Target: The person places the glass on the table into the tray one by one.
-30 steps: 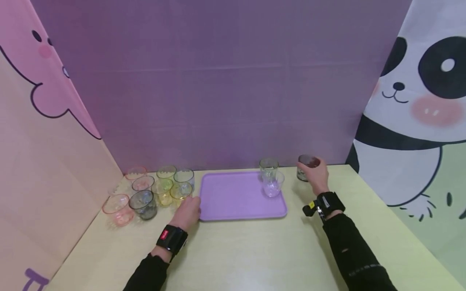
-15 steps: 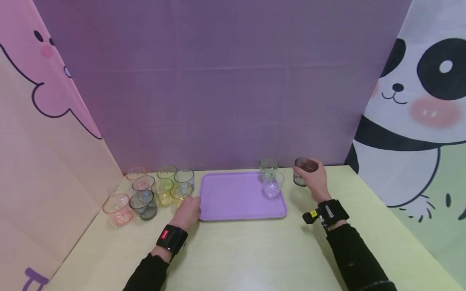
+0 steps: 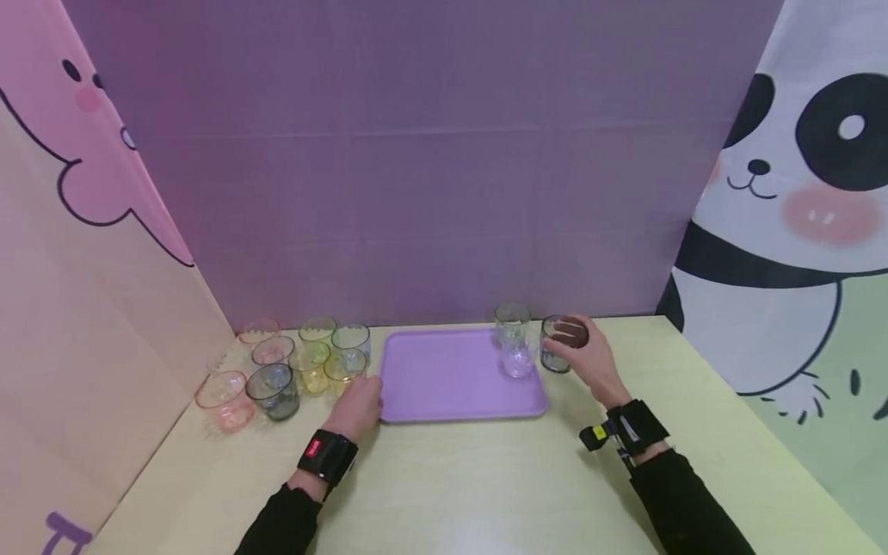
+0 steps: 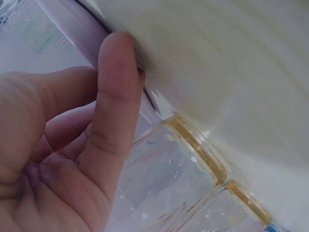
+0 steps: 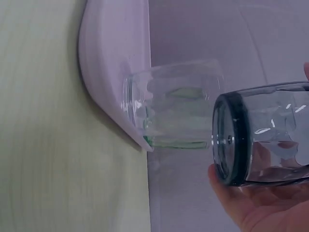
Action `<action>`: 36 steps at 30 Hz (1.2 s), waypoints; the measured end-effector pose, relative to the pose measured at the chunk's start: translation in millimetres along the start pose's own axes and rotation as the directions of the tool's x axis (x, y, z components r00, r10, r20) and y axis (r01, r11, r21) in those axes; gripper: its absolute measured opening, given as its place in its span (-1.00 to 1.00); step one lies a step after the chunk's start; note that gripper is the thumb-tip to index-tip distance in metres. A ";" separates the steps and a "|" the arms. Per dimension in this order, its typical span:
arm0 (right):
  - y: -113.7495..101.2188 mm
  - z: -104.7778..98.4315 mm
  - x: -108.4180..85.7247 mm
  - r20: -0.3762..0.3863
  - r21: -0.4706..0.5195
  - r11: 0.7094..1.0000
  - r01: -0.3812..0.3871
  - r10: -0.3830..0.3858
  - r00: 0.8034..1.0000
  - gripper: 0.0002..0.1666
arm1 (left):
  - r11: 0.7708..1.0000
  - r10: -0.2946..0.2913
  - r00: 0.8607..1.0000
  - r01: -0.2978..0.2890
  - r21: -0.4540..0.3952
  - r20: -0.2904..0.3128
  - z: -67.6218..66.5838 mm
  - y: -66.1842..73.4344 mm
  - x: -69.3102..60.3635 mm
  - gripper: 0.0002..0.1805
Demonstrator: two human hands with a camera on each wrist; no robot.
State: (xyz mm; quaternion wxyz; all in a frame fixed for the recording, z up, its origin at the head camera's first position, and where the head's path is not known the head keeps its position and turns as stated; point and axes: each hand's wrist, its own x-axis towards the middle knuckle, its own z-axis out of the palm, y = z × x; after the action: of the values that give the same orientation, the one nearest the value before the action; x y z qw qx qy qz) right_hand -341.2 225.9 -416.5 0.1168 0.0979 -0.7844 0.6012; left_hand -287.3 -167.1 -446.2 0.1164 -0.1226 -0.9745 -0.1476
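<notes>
My right hand [image 3: 591, 364] grips a dark grey glass [image 3: 553, 356] by its side, just off the right edge of a purple tray [image 3: 444, 376]. In the right wrist view the grey glass [image 5: 234, 140] is raised above the table, its base showing. On the tray's right part stand a clear glass [image 3: 516, 362] and, behind it, a greenish glass [image 3: 512, 317]. At the tray's left edge, my left hand [image 3: 355, 405] pinches the rim between thumb and finger. A yellow-rimmed glass [image 4: 169, 169] stands right beside those fingers in the left wrist view.
Several tinted glasses crowd the table's left side, among them a pink glass [image 3: 225, 401], a smoky glass [image 3: 274, 391] and a blue glass [image 3: 351, 338]. A purple backdrop [image 3: 444, 169] rises behind the table [image 3: 472, 486], and printed panels flank it.
My right hand has brought the grey glass leftward and nearer, from beyond the tray's right side to close by its edge. My left hand and the tray have stayed put.
</notes>
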 end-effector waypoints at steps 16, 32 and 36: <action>-21.9 4.1 -16.4 0.177 -0.103 0.994 -0.046 0.064 0.982 -0.05 | 1.000 -0.024 1.000 0.024 -0.014 0.011 -2.0 0.6 -0.9 -0.95; -21.1 12.1 -21.8 0.296 -0.288 0.956 -0.053 0.141 0.945 0.02 | 1.000 -0.020 1.000 0.020 -0.020 0.009 -0.3 -0.7 -0.8 -0.95; -18.1 14.1 -22.2 0.331 -0.298 0.954 -0.023 0.126 0.935 -0.01 | 1.000 -0.016 1.000 0.016 -0.023 0.008 0.8 -1.7 -0.6 -0.95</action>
State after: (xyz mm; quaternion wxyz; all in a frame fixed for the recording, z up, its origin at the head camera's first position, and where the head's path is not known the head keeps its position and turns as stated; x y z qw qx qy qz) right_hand -315.6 208.0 -410.1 -0.0329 0.1537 -0.8754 0.4572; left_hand -287.3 -168.5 -447.5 0.1102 -0.1166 -0.9741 -0.1594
